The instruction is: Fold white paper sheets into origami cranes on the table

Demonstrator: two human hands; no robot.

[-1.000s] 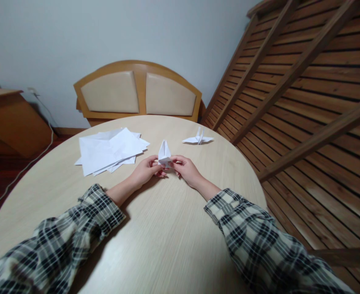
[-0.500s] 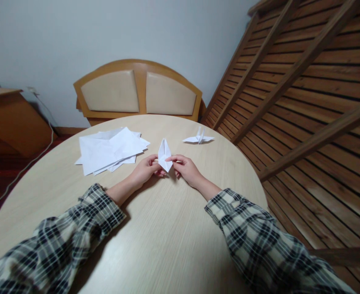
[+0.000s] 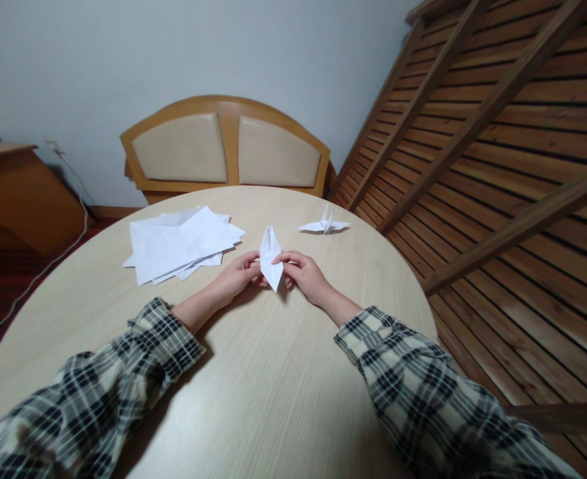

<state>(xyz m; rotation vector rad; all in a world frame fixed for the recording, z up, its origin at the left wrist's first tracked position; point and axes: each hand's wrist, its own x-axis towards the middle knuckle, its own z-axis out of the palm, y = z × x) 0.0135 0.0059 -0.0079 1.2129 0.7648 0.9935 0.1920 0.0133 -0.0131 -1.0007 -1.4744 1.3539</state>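
Between my hands is a small white folded paper [image 3: 272, 256], shaped like a long diamond with a slit at its far tip. My left hand [image 3: 238, 276] pinches its left edge, the fingertips partly behind the paper. On the other side my right hand [image 3: 307, 276] is closed on the right edge, thumb and index finger at the paper's middle. The near point of the diamond hangs toward me, just over the table. A finished white paper crane [image 3: 325, 223] stands beyond my right hand, wings spread.
A loose pile of white paper sheets [image 3: 178, 243] lies left on the round wooden table [image 3: 253, 386]. Past the far edge is a padded headboard [image 3: 228, 146]. A slatted wooden panel [image 3: 513, 199] leans on the right, and a cable [image 3: 38, 273] runs along the left floor.
The lower flap of the folded paper has swung down toward me, so its near point reaches farther and the diamond looks longer. Both hands stay nearly in place.
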